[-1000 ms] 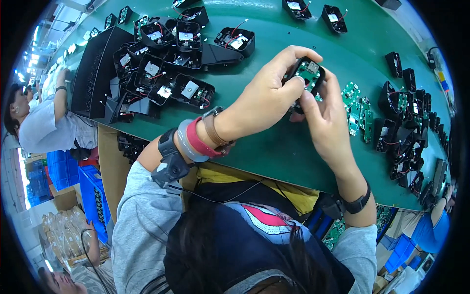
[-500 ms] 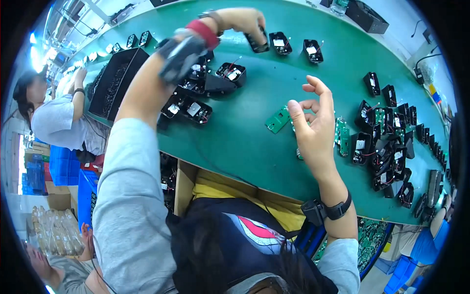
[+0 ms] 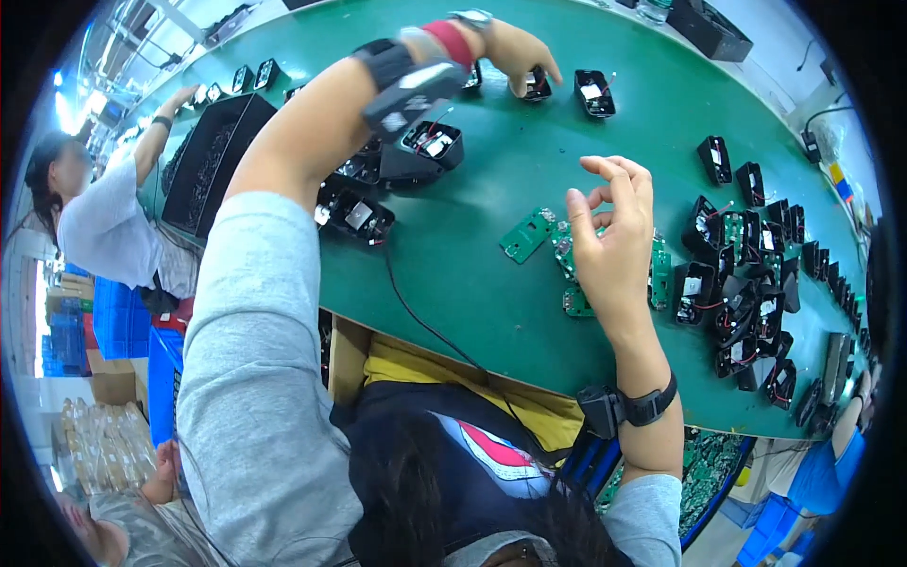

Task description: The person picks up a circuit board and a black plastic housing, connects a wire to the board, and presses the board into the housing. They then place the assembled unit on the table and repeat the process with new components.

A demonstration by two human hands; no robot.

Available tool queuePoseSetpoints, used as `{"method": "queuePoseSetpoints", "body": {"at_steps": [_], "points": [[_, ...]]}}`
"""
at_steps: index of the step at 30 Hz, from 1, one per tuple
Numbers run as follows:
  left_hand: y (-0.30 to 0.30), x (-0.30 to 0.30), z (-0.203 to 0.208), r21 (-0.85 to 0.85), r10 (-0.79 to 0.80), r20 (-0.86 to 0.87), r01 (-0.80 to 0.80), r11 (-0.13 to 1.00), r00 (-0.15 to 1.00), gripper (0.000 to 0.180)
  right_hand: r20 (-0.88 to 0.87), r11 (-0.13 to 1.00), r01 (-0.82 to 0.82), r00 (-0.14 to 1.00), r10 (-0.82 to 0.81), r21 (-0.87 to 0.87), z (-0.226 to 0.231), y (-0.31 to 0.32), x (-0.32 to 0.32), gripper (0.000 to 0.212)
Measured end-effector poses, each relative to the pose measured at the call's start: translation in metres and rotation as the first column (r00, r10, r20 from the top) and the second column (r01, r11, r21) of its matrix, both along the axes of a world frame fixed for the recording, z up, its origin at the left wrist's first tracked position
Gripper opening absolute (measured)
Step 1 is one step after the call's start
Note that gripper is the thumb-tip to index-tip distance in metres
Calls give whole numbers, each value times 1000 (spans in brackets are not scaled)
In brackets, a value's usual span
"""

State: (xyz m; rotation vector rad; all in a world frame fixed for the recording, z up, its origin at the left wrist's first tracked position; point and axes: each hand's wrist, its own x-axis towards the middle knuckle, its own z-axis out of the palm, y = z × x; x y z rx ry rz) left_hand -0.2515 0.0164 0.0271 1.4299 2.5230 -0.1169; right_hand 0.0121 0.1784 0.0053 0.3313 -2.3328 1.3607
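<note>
At the far middle of the green table, my left hand (image 3: 517, 55) reaches over a small black plastic housing (image 3: 539, 88), its fingers closed around the sides and covering much of it. Another housing (image 3: 594, 93) with a white part and a thin red wire inside stands just to the right. A further housing (image 3: 472, 77) is partly hidden by my left wrist. My right hand (image 3: 616, 231) hovers with fingers loosely curled and apart, nothing in them. Below and around it lie green circuit boards (image 3: 527, 235), some hidden by the hand.
Many black housings (image 3: 742, 312) are heaped at the right. Several more (image 3: 430, 151) stand under my left forearm. A black bin (image 3: 260, 118) of small dark parts is at the left, near a co-worker (image 3: 104, 203). A black cable (image 3: 416, 317) crosses the table's near edge.
My left hand has moved right, from one black housing to the neighbouring one in the row. My right hand stays over the circuit boards, its fingers slightly more curled.
</note>
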Motion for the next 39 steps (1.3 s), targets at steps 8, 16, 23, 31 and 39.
{"method": "queuePoseSetpoints", "body": {"at_steps": [8,16,23,31,39], "points": [[13,36,10,-55,47,-295,-66,996,954,33,8,994,-73,997,73,79,-3,2,-6,15],[-29,212,43,724,168,442,-461,513,881,37,178,821,-223,973,150,526,-4,-20,24,37],[-49,236,-16,773,1,627,-621,130,779,20,165,819,-116,986,26,562,-10,-26,28,21],[-47,235,-34,796,58,587,-589,142,807,13,232,897,-94,950,211,-432,7,-16,22,34],[-37,250,-30,815,262,354,-434,384,898,20,307,828,-129,889,341,-545,5,-21,26,34]]}}
